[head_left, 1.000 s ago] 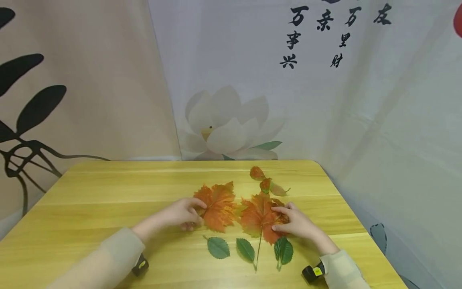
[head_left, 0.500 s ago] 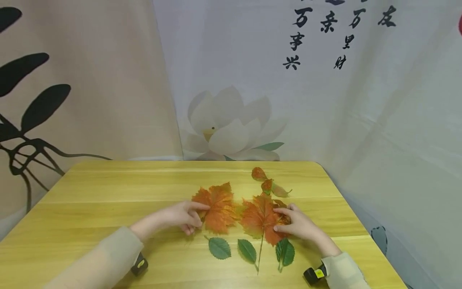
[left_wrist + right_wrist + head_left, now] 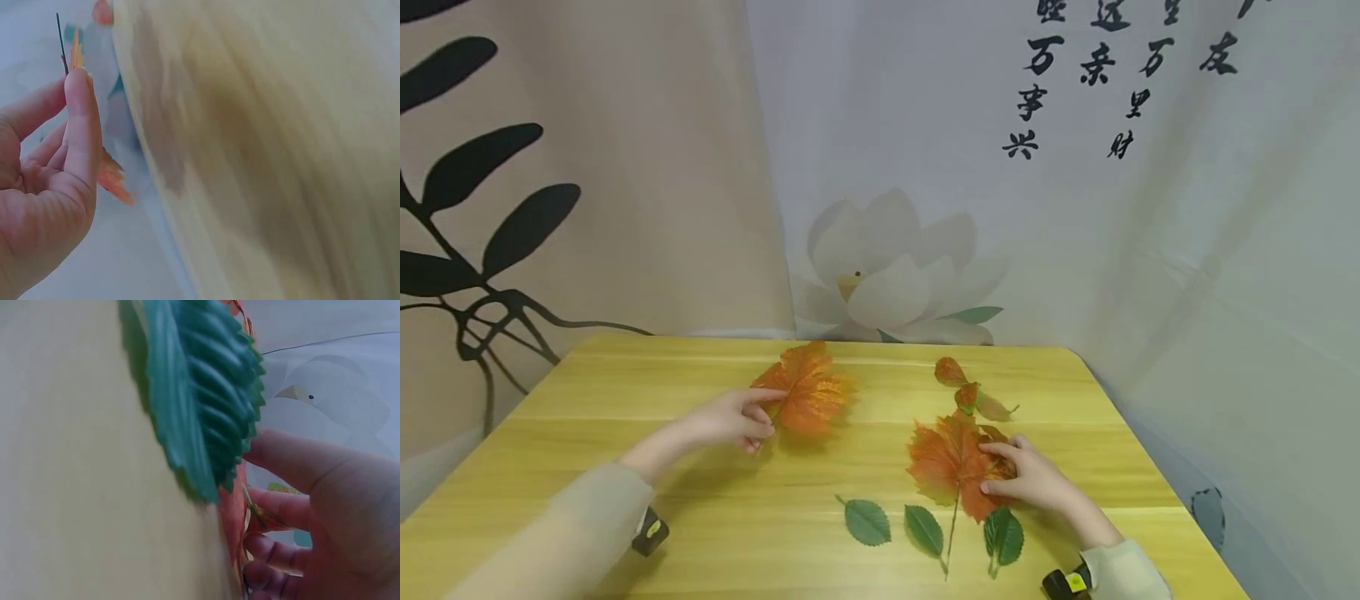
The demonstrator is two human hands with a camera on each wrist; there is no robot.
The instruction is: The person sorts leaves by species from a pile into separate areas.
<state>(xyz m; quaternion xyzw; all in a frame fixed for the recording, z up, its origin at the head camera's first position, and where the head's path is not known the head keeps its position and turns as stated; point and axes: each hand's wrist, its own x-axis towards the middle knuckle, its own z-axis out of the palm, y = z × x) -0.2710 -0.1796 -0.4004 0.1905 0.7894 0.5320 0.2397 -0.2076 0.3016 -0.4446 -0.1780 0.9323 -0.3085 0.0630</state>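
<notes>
Orange leaf (image 3: 808,393) pinched in left hand (image 3: 730,419), pointing right and away, long axis slanting

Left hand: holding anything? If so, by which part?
An orange leaf, pinched by the left hand apparently near its stem; whether the stem itself is gripped can't be told.

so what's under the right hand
In the head view, the right hand reaches over the right side of an orange leaf, part of which shows left of its fingertips. Whatever lies beneath the rest of the hand is covered.
</notes>
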